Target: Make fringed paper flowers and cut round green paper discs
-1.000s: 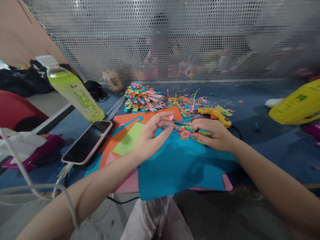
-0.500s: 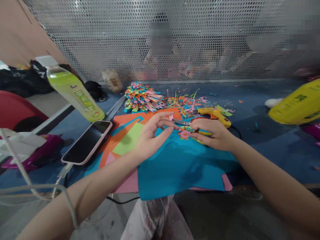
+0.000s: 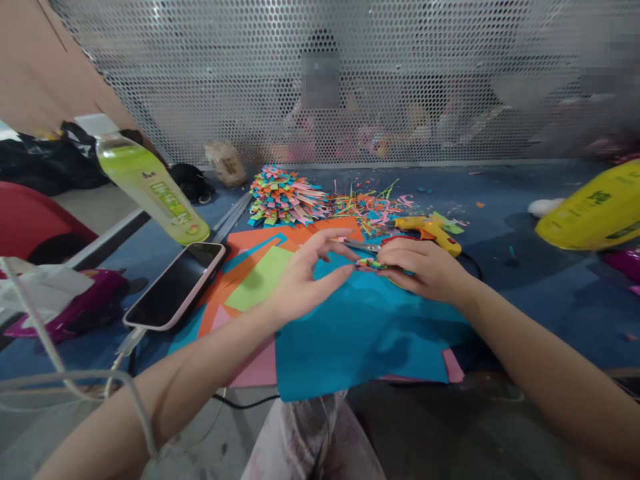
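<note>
A small paper flower (image 3: pixel 371 265) with a multicoloured fringe is pinched in my right hand (image 3: pixel 423 267), over the blue paper sheets (image 3: pixel 350 340). The same hand also holds scissors (image 3: pixel 364 247) with red handles, the blades pointing left. My left hand (image 3: pixel 310 273) is open, fingers stretched out and thumb apart. Its thumb and a fingertip lie at the flower's left edge; whether they touch it I cannot tell. A small pink bit (image 3: pixel 342 239) shows by the blade tips. The flower is seen nearly edge-on.
A layered paper-strip cone (image 3: pixel 283 197) and scraps (image 3: pixel 367 207) lie at the back. Right of them is a yellow glue gun (image 3: pixel 433 233). A phone (image 3: pixel 175 287), drink bottle (image 3: pixel 150 180) and cable (image 3: pixel 50 347) are left; a yellow bottle (image 3: pixel 595 207) is right.
The flower has tilted from showing its pink centre to nearly edge-on. My left fingers have shifted slightly to the right and down. The scissors stay in my right hand.
</note>
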